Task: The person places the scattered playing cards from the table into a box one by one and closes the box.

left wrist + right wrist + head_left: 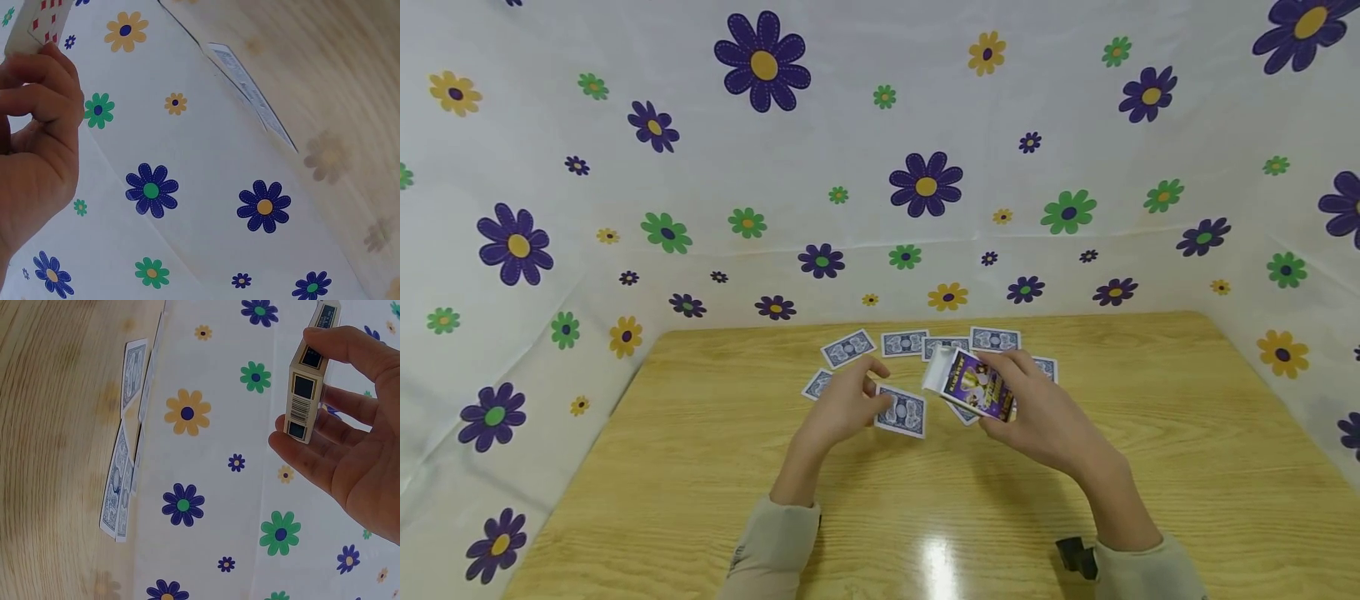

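Note:
Pinched between the thumb and fingers of my left hand point(846, 407) is a playing card point(901, 412), its blue patterned back toward the head view. In the left wrist view, the left hand point(44, 125) holds the card point(47, 24), whose face with red diamonds shows. My right hand point(1048, 417) grips a purple card box point(979, 385) with its white flap point(937, 372) raised toward the left. The right wrist view has the right hand point(362, 419) around the box point(304, 394), a barcode on its narrow side. The box's inside is hidden.
Several cards lie back up on the wooden table point(700, 467) behind the hands, among them a card point(847, 348) at left and a card point(995, 339) at right. A flowered cloth point(850, 133) rises behind and at both sides. A black object point(1077, 557) is by the right sleeve.

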The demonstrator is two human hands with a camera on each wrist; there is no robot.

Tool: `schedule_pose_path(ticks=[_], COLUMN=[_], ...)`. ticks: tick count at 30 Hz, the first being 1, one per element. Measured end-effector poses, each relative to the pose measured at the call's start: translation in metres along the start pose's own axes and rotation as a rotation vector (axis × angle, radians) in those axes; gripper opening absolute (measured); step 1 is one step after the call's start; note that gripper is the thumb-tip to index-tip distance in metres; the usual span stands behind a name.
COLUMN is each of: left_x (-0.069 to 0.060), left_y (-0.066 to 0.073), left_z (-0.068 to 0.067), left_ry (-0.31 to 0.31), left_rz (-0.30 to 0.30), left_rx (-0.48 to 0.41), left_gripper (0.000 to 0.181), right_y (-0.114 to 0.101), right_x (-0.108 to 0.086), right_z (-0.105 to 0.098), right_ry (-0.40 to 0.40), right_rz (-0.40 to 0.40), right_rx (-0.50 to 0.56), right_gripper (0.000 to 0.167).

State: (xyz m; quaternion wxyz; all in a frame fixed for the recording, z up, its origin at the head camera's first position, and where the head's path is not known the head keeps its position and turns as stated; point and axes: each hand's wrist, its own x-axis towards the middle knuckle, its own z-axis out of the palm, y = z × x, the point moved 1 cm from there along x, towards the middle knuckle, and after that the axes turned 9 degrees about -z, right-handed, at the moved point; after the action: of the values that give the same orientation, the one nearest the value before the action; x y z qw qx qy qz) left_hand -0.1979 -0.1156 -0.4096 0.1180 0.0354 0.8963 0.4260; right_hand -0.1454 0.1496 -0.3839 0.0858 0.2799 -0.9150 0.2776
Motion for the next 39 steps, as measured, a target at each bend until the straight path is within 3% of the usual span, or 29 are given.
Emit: schedule_pose_path(ticks=[9, 12, 16, 23, 34, 39], left_x=[-0.008, -0.012, -0.014, -0.016, -0.019, -0.023], left_y=[0.003, 0.004, 0.007, 0.008, 0.009, 0.013], left_z=[-0.013, -0.018, -0.024, -0.030, -0.031, -0.033], left_ry=[-0.012, 0.002, 0.014, 0.037, 0.066, 0.065], left_rz=[0.134, 0.162, 0.152, 0.076, 0.108, 0.096], left_rx=[-0.157, -0.197, -0.245, -0.358, -0.478, -0.515], left_gripper=[0.007, 0.008, 0.012, 0.034, 0.060, 0.059], right_y=[0.003, 0.003, 0.004, 0.004, 0.004, 0.003], right_x=[0.000, 0.000, 0.000, -0.001, -0.002, -0.001], right_z=[-0.001, 0.000, 0.000, 0.001, 0.003, 0.002], right_ry=[0.003, 0.002, 0.005, -0.002, -0.009, -0.014], right_rz=[0.013, 0.008, 0.004, 0.023, 0.026, 0.032], right_rx=[-0.010, -0.021, -0.027, -0.023, -0.020, -0.016], right_gripper=[0.076, 0.076, 0.076, 0.075, 0.077, 0.077])
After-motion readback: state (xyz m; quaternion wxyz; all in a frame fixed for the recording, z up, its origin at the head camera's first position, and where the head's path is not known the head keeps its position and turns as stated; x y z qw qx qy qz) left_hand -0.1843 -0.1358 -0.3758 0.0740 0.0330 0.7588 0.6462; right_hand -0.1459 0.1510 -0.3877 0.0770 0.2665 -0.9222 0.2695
